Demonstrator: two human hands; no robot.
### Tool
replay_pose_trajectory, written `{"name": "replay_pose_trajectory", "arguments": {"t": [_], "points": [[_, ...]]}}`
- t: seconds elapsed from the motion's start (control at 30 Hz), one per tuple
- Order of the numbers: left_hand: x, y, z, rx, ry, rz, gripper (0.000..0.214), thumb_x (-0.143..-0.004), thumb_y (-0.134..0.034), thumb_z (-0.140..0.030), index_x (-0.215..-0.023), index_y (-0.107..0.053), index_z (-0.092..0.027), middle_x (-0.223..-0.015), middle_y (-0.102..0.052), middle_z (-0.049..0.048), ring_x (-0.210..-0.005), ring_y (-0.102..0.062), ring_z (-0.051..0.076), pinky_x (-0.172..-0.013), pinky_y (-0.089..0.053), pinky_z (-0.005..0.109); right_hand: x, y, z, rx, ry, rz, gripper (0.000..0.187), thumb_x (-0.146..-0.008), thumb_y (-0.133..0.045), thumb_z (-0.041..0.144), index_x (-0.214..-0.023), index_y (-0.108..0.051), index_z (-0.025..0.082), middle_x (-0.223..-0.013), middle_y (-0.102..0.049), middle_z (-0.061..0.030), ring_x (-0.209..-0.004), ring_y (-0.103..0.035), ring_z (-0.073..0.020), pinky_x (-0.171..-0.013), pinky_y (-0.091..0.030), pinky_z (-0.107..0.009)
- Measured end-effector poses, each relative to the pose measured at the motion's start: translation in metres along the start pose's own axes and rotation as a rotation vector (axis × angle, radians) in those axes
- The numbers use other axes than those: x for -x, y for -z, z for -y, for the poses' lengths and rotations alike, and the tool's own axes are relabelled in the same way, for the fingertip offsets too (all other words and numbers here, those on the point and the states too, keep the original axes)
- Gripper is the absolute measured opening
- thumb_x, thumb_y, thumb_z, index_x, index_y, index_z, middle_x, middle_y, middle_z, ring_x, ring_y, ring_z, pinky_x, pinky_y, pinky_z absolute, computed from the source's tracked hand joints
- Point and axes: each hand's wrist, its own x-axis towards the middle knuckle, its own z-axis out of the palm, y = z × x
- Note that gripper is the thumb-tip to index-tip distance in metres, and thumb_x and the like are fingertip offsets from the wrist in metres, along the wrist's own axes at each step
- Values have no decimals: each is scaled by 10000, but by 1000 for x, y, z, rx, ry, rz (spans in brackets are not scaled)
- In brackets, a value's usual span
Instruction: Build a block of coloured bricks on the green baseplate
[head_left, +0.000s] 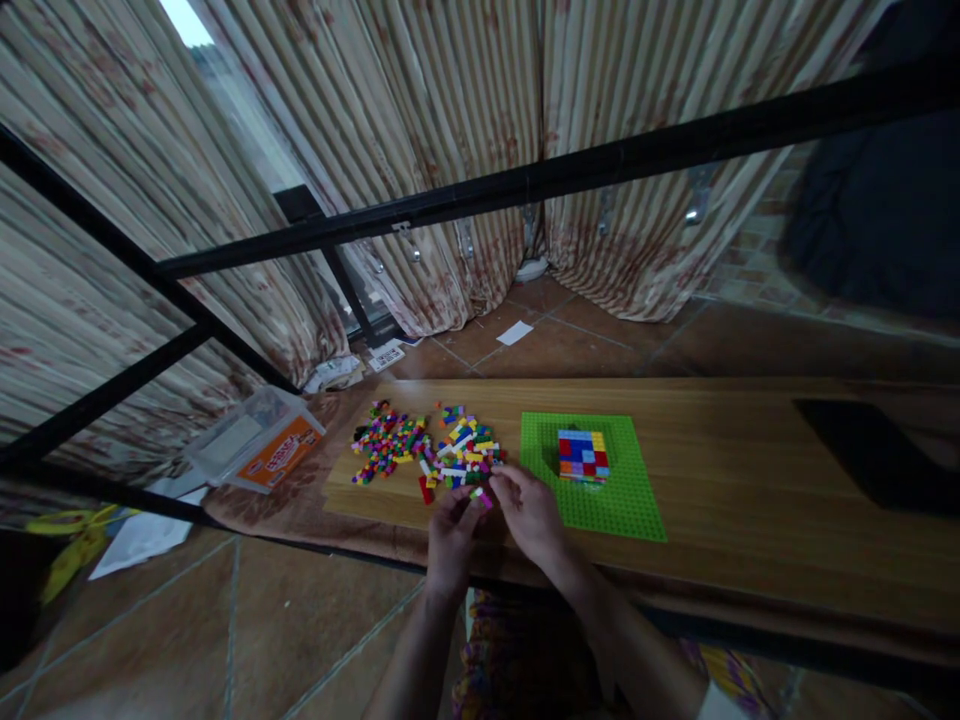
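My left hand (452,535) and my right hand (531,515) meet at the near edge of a wooden table (750,470). Their fingertips pinch a small cluster of pink, white and green bricks (481,497) between them. Just beyond my hands lies a pile of loose coloured bricks (427,447). To the right of the pile a green baseplate (626,500) carries a square block of stacked bricks (582,455) in red, blue, yellow and green.
A clear plastic box with an orange label (259,440) sits at the table's left end. A dark flat object (870,450) lies at the right. A black metal frame (525,185) crosses overhead. Curtains hang behind, above a tiled floor with scattered papers.
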Motion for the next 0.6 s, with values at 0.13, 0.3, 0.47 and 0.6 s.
{"name": "replay_pose_trajectory", "arguments": {"t": [0.13,0.3,0.47,0.6], "points": [[4,-4,-1,-14,37,102,374,-681,-760,-368,-961,-684,-133,-928,-715,73,-846,-657,197,-749,-498,286,12,-3,2,-170,27,60,235,-871,-539,364,-946,-702,212,-919,-717,-50,-837,-660,-179,-763,-499,-287],[9,-1,8,-2,46,70,357,-670,-773,-360,-927,-696,-124,-941,-724,92,-907,-661,231,-794,-499,306,24,-15,-6,-308,-67,-23,239,-856,-553,374,-835,-716,201,-846,-716,-48,-808,-654,-184,-763,-488,-285],[12,-2,12,87,65,22,348,-657,-780,-343,-913,-703,-119,-930,-720,88,-907,-660,226,-841,-492,328,28,-26,-9,-329,-122,-93,263,-863,-537,391,-844,-719,203,-851,-720,-45,-805,-652,-186,-772,-481,-289],[10,-3,9,133,81,24,320,-641,-788,-318,-878,-710,-119,-907,-715,82,-893,-647,208,-836,-487,313,26,-28,-1,-249,-95,-129,250,-852,-539,365,-795,-719,203,-816,-716,-43,-774,-649,-183,-747,-477,-283]]}}
